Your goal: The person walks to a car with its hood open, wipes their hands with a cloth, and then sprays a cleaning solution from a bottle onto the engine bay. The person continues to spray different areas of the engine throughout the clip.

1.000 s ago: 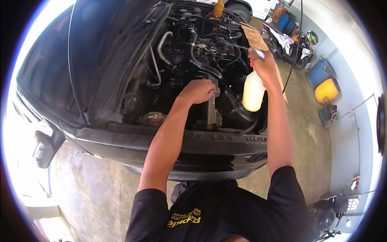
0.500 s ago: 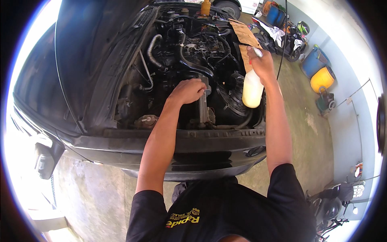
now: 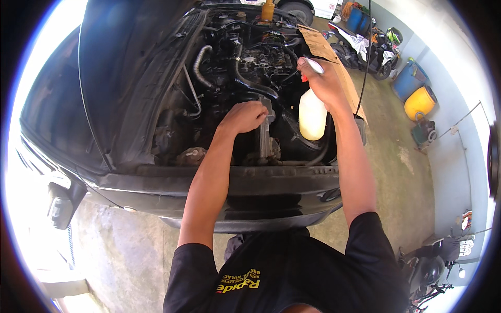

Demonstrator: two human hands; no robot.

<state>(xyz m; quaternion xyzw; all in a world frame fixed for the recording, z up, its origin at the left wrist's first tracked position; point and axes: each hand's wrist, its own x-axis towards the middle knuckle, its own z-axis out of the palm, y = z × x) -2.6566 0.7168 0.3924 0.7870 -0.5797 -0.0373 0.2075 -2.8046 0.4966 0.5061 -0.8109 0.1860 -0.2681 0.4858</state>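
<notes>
In my right hand is a spray bottle with pale yellowish liquid, a white head and a red trigger. My fingers wrap around its head, and the bottle hangs over the right side of the open engine bay. My left hand is closed over the near middle of the bay, against a grey metal-looking part at the top of a long upright panel. What its curled fingers grip is hidden. Behind my hands, a black hose curves across the wet-looking, dark engine.
A brown cardboard or wooden sheet lies along the right fender. A brown bottle stands at the far end of the bay. The raised hood rises at left. Along the right wall are a motorcycle, a blue drum and a yellow drum.
My right hand has moved left with the spray bottle, further over the engine bay. My left hand stays at the same grey part.
</notes>
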